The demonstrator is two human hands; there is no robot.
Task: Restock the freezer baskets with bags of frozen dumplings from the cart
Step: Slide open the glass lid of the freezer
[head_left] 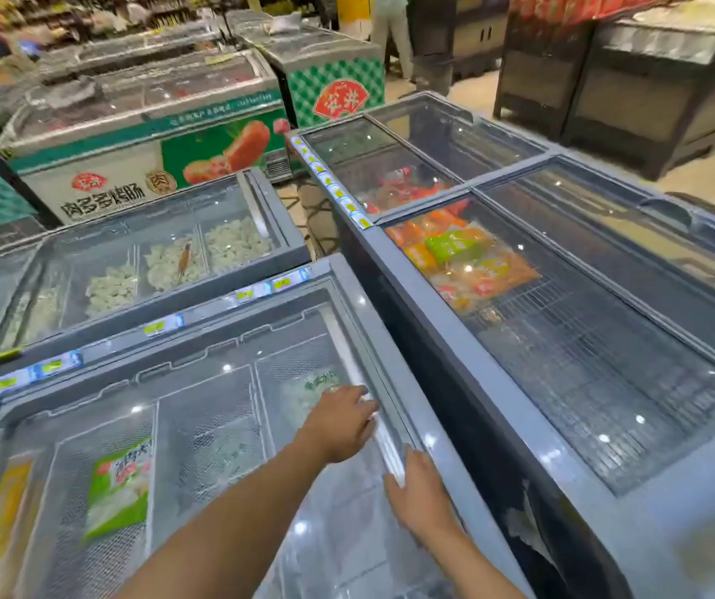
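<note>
we set both hands, left hand (340, 421) and right hand (422, 495), fingers flat and gripping nothing, on the lid handle (383, 443); we should push evenly to slide it.

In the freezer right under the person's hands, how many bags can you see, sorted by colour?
Green-and-white bags: 1
Yellow bags: 1
Pale bags, blurred under the glass: 2
Total: 4
</note>
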